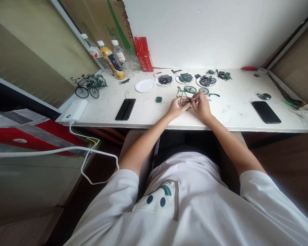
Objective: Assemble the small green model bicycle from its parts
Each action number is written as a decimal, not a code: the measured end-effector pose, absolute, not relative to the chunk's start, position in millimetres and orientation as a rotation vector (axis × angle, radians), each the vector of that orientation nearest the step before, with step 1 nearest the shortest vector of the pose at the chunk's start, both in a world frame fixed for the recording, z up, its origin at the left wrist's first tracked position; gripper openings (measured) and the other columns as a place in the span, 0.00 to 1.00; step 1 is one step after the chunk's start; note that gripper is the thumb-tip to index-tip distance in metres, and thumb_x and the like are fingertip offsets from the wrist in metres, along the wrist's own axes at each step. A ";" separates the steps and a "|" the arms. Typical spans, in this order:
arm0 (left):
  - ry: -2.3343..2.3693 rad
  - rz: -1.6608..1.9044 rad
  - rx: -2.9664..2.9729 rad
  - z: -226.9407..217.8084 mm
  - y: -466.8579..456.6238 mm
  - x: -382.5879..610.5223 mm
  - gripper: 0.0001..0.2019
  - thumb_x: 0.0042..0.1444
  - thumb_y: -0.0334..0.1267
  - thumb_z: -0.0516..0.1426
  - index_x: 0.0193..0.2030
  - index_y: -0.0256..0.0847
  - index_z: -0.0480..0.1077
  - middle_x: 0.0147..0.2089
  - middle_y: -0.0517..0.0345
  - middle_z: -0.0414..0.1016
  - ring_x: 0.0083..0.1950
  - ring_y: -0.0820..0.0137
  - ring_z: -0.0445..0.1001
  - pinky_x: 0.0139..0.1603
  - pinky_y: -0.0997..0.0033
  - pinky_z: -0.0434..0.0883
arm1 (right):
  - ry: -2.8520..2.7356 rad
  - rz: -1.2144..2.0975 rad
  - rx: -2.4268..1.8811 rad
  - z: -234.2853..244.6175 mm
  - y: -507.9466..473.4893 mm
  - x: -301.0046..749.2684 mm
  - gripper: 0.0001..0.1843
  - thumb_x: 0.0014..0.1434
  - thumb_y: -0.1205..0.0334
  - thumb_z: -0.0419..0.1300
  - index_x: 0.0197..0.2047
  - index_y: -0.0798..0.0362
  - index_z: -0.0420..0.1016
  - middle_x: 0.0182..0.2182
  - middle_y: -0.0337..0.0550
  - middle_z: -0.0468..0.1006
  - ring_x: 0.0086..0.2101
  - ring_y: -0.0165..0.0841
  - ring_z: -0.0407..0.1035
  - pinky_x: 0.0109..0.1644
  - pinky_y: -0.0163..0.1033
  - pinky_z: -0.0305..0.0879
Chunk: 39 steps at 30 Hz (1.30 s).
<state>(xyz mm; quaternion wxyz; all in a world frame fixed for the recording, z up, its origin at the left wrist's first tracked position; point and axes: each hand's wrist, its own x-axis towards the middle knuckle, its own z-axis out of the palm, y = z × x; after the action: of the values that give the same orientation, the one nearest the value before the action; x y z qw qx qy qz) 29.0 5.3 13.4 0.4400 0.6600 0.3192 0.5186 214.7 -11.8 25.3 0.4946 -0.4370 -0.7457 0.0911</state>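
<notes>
My left hand (177, 107) is closed round a green toy bicycle frame (180, 93) just above the white desk. Close against it, my right hand (201, 105) pinches at the same model near its lower part; whatever small part sits between those fingertips is too small to make out. Just beyond the hands lie a spoked toy wheel (190, 89) and a second wheel (204, 91). A curved green piece (214, 95) rests to their right. On the left, a small green block (159, 99) lies on the desk.
Paper plates of small dark parts (165, 80) line the back, beside a bare plate (145, 86). Assembled toy bicycles (88, 85) stand at far left, near bottles (111, 58) and a red box (144, 54). Two phones (125, 109) and a white power bank (75, 110) with a cable lie nearer.
</notes>
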 end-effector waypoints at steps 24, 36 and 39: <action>0.812 1.364 1.584 11.6 6.7 29.5 0.20 0.59 0.49 0.73 0.49 0.38 0.79 0.50 0.44 0.87 0.40 0.65 0.87 0.43 0.66 0.84 | -1.832 0.210 -0.938 19.0 -2.8 219.1 0.10 0.72 0.58 0.61 0.40 0.46 0.62 0.44 0.47 0.78 0.41 0.38 0.71 0.43 0.45 0.69; 0.863 1.374 1.621 11.1 9.9 29.5 0.17 0.61 0.46 0.71 0.51 0.38 0.80 0.50 0.44 0.87 0.38 0.68 0.85 0.41 0.69 0.83 | -1.879 0.196 -0.933 16.9 0.0 220.8 0.08 0.69 0.65 0.60 0.40 0.46 0.62 0.45 0.47 0.76 0.42 0.39 0.70 0.43 0.45 0.68; 0.865 1.393 1.609 11.0 9.9 30.0 0.16 0.61 0.45 0.70 0.50 0.38 0.80 0.50 0.45 0.87 0.37 0.68 0.84 0.41 0.69 0.82 | -1.888 0.203 -0.939 17.0 -0.1 220.9 0.09 0.70 0.62 0.61 0.40 0.46 0.62 0.44 0.47 0.75 0.41 0.39 0.69 0.41 0.44 0.67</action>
<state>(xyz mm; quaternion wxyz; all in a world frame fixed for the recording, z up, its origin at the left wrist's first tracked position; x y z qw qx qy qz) 30.0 9.9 11.0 0.4096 0.6389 0.3434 0.5532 220.9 -0.1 17.0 0.4895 -0.3864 -0.7772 0.0836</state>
